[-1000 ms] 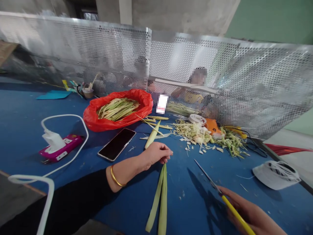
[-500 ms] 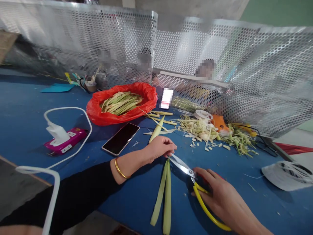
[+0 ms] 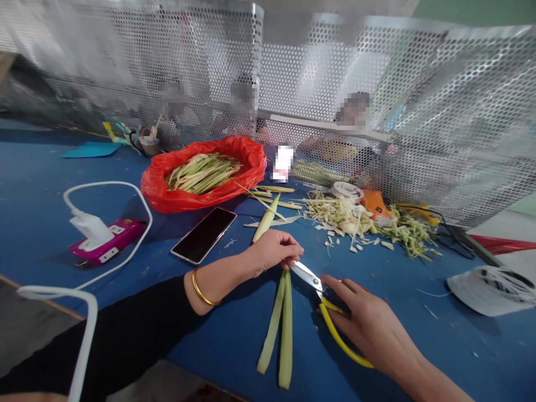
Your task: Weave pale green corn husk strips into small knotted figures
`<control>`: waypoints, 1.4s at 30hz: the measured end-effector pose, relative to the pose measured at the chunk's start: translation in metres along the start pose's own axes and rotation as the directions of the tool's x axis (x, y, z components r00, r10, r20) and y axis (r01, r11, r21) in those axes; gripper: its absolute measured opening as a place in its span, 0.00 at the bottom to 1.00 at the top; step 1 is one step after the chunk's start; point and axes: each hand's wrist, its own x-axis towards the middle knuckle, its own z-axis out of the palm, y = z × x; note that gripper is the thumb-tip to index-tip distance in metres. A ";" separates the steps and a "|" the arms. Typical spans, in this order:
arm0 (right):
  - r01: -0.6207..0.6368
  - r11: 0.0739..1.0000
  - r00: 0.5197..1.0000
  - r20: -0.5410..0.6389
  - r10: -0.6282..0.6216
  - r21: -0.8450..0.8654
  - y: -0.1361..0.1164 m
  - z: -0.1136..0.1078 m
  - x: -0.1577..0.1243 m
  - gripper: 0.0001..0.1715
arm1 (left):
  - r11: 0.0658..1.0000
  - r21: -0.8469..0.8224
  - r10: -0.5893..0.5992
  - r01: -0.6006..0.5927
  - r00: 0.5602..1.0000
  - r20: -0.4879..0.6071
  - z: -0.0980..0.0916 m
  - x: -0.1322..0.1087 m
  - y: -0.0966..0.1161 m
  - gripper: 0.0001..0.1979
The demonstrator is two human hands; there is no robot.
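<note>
Between its closed fingertips my left hand (image 3: 276, 249) pinches the top of a pair of pale green leaf strips (image 3: 285, 329), which hang down and fan apart over the blue table. My right hand (image 3: 368, 318) is wrapped around scissors (image 3: 312, 279) with yellow handles. Their blades point up-left and their tips lie at my left fingertips, by the top of the strips. The exact contact there is hidden by the fingers. Just behind my left hand lies a pale, pointed husk (image 3: 266, 220).
A red plastic bag (image 3: 154, 192) holds more strips. A dark phone (image 3: 204, 235) lies in front of it. At left is a magenta power strip (image 3: 125, 233) with a white cable. Trimmings (image 3: 339, 215) are heaped near the perforated metal screen (image 3: 310, 72); a white cap (image 3: 473, 287) sits at right.
The scissors have moved slightly up and left, and their blades look closer together. My left hand still pinches the strips in about the same place. The whole view has shifted a little.
</note>
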 end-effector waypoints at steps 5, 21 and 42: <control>-0.009 1.000 1.000 0.008 0.009 -0.023 0.000 0.002 -0.001 0.24 | 1.000 -0.025 -0.006 0.005 1.000 -0.012 0.000 0.000 0.001 0.06; -0.335 0.935 0.938 -0.130 0.320 -0.113 0.024 0.001 -0.054 0.25 | 0.873 0.420 0.305 -0.249 0.950 -0.070 0.034 0.051 0.037 0.08; -0.256 0.909 0.959 -0.208 0.194 -0.329 0.036 -0.008 -0.027 0.08 | 0.308 0.949 0.155 0.069 0.980 -0.122 0.019 -0.028 0.025 0.18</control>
